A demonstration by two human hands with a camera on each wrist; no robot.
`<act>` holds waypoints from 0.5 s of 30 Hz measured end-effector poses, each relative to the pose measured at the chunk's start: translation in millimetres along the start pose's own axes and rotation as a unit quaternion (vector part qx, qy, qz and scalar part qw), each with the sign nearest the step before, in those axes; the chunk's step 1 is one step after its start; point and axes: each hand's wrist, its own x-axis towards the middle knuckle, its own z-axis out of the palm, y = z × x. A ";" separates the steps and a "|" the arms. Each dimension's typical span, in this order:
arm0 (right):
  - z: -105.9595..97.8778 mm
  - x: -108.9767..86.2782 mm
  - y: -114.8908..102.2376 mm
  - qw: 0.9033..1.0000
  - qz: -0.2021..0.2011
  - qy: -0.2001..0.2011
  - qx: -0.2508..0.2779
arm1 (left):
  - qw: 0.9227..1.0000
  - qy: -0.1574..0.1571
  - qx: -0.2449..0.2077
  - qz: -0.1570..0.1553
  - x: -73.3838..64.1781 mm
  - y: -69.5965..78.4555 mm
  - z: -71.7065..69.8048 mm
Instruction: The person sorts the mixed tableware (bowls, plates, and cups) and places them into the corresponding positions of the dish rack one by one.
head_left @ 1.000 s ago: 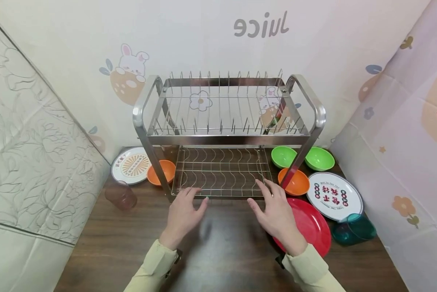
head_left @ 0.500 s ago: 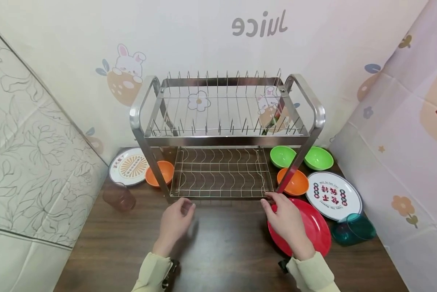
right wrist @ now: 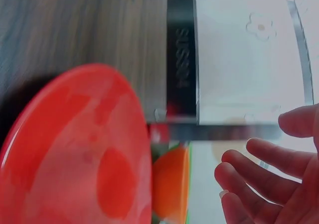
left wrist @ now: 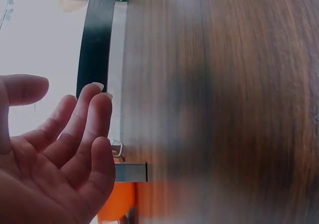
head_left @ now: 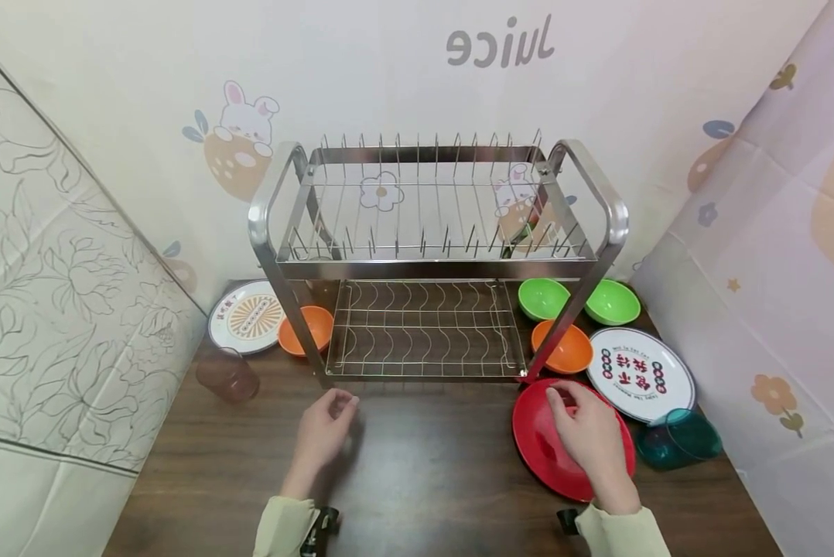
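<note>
My left hand hovers over the wooden table in front of the rack's left leg, fingers loosely curled around nothing. In the left wrist view the palm and fingers show bare. Above the red plate hangs my right hand, also holding nothing, its fingers relaxed and apart in the right wrist view. A two-tier metal dish rack stands ahead of both hands. Its upper wire tier and lower wavy wire tier carry no dishes.
On the left are a patterned white plate, an orange bowl and a tinted glass. Right of the rack sit two green bowls, another orange bowl, a white plate with red characters and a teal glass.
Both hands have drawn back from the rack's lower front edge. The left moved toward the person and left; the right moved right, over the red plate. The dishes and rack stay in place.
</note>
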 end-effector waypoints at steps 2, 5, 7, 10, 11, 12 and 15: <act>-2.0 -3.4 7.8 1.000 0.010 0.010 -0.003 | 1.000 -0.006 -0.006 -0.003 -1.3 -0.3 -1.8; -7.1 -7.4 19.1 0.999 0.028 0.024 -0.002 | 1.000 -0.010 -0.015 -0.006 -1.2 0.6 -3.4; -10.8 -10.3 26.5 0.999 0.044 0.032 -0.003 | 1.000 -0.013 -0.019 -0.011 -1.2 0.6 -3.6; -16.9 -14.9 36.8 0.996 0.078 0.038 -0.008 | 0.999 -0.020 -0.026 -0.018 -1.2 -0.6 -3.7; -18.5 -16.1 40.0 0.995 0.090 0.038 -0.012 | 0.999 -0.023 -0.027 -0.020 -1.6 -1.1 -3.8; -20.2 -16.9 43.1 0.994 0.104 0.039 -0.017 | 0.999 -0.026 -0.030 -0.024 -2.1 -1.8 -3.9; -23.1 -19.7 51.2 0.989 0.140 0.042 -0.024 | 0.998 -0.034 -0.043 -0.029 -4.0 -4.4 -4.7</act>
